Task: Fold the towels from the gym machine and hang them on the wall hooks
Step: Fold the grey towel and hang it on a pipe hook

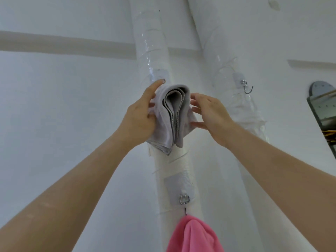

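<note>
A folded grey towel (173, 117) hangs against the white wrapped pipe (151, 42) at the centre, its layered folds facing me. My left hand (141, 115) grips the towel's left side, fingers reaching up behind its top. My right hand (209, 113) is at the towel's right side with fingers spread, thumb touching the cloth. Whatever hook holds the grey towel is hidden behind it. Lower on the same pipe a pink towel (192, 235) hangs from a metal hook (184, 202).
A second white wrapped pipe (214, 33) runs up on the right with a bare metal hook (247, 87) on a grey pad. A grey mirror-like panel (323, 106) sits at the right edge. White wall all around.
</note>
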`<state>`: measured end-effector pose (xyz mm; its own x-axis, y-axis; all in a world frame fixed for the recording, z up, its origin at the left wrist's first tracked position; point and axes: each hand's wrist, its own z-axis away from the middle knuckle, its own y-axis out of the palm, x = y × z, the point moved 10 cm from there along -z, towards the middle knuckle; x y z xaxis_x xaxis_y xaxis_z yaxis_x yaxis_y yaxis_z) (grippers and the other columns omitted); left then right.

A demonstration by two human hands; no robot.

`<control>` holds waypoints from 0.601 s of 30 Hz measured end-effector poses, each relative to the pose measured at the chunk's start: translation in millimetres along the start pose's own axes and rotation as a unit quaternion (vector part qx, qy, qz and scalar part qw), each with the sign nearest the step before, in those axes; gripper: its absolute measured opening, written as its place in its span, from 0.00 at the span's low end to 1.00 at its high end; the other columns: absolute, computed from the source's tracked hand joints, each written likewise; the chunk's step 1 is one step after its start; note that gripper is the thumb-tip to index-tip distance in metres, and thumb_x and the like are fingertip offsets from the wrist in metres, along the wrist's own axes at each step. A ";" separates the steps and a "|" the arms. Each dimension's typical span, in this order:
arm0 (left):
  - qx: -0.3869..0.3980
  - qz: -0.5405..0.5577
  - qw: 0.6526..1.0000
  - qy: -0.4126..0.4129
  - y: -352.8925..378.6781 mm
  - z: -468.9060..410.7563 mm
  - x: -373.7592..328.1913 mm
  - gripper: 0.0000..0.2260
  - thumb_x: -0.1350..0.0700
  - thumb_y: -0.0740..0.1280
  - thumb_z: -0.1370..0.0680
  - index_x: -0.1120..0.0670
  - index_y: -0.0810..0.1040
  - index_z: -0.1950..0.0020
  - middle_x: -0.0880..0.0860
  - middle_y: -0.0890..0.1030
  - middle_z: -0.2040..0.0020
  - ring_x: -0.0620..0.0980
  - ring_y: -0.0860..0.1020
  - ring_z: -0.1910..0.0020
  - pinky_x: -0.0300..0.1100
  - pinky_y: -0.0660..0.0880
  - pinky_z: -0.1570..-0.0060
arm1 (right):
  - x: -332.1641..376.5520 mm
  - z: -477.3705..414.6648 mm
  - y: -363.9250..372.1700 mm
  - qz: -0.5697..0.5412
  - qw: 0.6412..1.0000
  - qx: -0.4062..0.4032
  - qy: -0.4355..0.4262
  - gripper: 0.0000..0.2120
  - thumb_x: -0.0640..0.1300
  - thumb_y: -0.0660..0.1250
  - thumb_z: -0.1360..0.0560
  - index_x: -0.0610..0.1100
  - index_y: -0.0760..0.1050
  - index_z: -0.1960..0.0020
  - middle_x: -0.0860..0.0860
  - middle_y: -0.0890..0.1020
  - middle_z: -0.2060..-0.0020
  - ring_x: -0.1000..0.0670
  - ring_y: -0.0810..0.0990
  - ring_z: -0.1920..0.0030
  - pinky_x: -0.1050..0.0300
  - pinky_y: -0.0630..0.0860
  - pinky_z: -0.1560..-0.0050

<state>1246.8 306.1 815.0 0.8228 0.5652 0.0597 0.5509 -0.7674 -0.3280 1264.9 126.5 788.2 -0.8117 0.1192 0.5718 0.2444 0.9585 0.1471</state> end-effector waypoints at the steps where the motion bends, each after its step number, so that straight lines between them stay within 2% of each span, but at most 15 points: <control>1: -0.015 0.008 1.000 -0.010 -3.5 5.6 0.4 0.29 0.66 0.58 0.24 0.39 0.63 0.30 0.45 0.75 0.40 0.44 0.76 0.43 0.39 0.72 0.40 | 2.7 3.8 -4.3 0.018 1.000 -0.002 -0.005 0.15 0.48 0.57 0.20 0.48 0.77 0.39 0.52 0.78 0.41 0.51 0.77 0.42 0.48 0.79 0.43; 3: -0.051 0.012 0.998 -0.023 -11.1 16.3 -1.1 0.23 0.65 0.60 0.24 0.44 0.69 0.33 0.45 0.77 0.41 0.44 0.77 0.45 0.38 0.73 0.42 | 9.0 15.4 -8.3 0.037 0.999 0.011 -0.015 0.12 0.48 0.56 0.19 0.50 0.76 0.41 0.52 0.78 0.45 0.51 0.78 0.46 0.49 0.78 0.47; 6: -0.119 0.014 0.993 -0.023 -27.7 35.8 -17.7 0.16 0.64 0.60 0.23 0.48 0.75 0.41 0.45 0.80 0.47 0.41 0.77 0.51 0.33 0.74 0.51 | 17.1 33.2 -12.8 0.076 0.996 0.046 -0.022 0.08 0.49 0.57 0.19 0.53 0.75 0.47 0.52 0.80 0.51 0.49 0.81 0.50 0.50 0.80 0.50; 8: -0.145 0.034 0.989 -0.009 -36.4 48.5 -36.6 0.12 0.63 0.60 0.23 0.48 0.77 0.47 0.44 0.80 0.54 0.42 0.77 0.56 0.37 0.76 0.56 | 19.9 46.2 -16.0 0.122 0.989 0.082 -0.020 0.08 0.48 0.58 0.20 0.53 0.74 0.44 0.50 0.82 0.51 0.48 0.83 0.52 0.51 0.80 0.53; 10: -0.128 0.047 0.991 0.009 -35.1 60.0 -60.9 0.09 0.60 0.62 0.22 0.47 0.78 0.50 0.41 0.80 0.60 0.41 0.78 0.61 0.37 0.76 0.60 | 24.3 63.0 -18.8 0.186 0.974 0.123 -0.029 0.12 0.47 0.60 0.21 0.53 0.72 0.38 0.49 0.84 0.53 0.48 0.83 0.55 0.51 0.80 0.54; 13: -0.054 0.049 0.997 0.019 -12.9 78.1 -96.7 0.05 0.58 0.66 0.22 0.52 0.82 0.54 0.43 0.80 0.67 0.41 0.79 0.67 0.38 0.77 0.62 | 35.8 92.3 -26.2 0.307 0.932 0.177 -0.070 0.14 0.44 0.62 0.23 0.53 0.73 0.38 0.51 0.84 0.58 0.52 0.83 0.58 0.53 0.79 0.54; 16: 0.011 0.038 0.998 0.041 18.3 101.7 -138.7 0.06 0.56 0.67 0.23 0.54 0.83 0.54 0.48 0.81 0.69 0.46 0.78 0.67 0.42 0.75 0.65 | 42.6 128.9 -45.6 0.414 0.878 0.224 -0.089 0.12 0.47 0.63 0.23 0.52 0.76 0.41 0.57 0.80 0.63 0.58 0.79 0.60 0.61 0.73 0.56; 18: 0.042 0.030 0.997 0.061 40.0 121.7 -167.6 0.07 0.57 0.66 0.25 0.54 0.84 0.52 0.49 0.82 0.67 0.46 0.78 0.66 0.42 0.74 0.64 | 43.9 157.2 -66.0 0.484 0.833 0.250 -0.094 0.11 0.48 0.62 0.23 0.53 0.78 0.43 0.58 0.80 0.60 0.60 0.75 0.61 0.64 0.69 0.57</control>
<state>1113.9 217.6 677.2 0.8679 0.4738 0.1493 0.4902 -0.7685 -0.4113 1129.7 109.2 676.8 -0.4431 0.8926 0.0828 0.6198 0.3718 -0.6911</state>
